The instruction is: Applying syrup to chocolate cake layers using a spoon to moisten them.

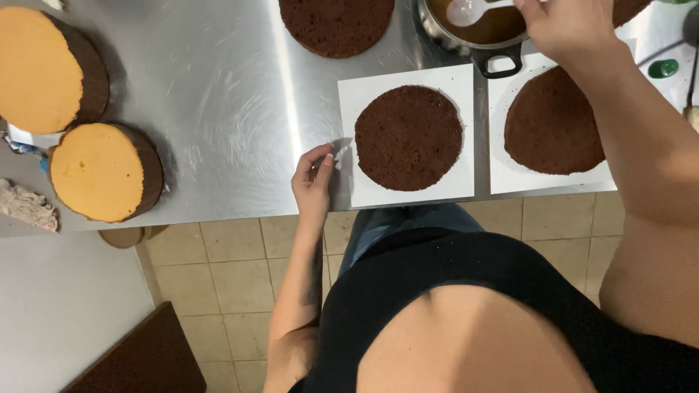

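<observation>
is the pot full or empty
Partly full: the pot holds brown sauce, with the white spoon in the right hand dipping in.

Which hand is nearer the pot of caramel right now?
Right. The right hand is over the pot, holding the white spoon in the sauce. The left hand rests by the nearer white card, apart from the pot.

Left hand point(313, 178) rests on counter point(218, 109), touching white card point(349, 145); right hand point(564, 25) apparently grips spoon point(466, 10) over pot point(466, 33).
</observation>
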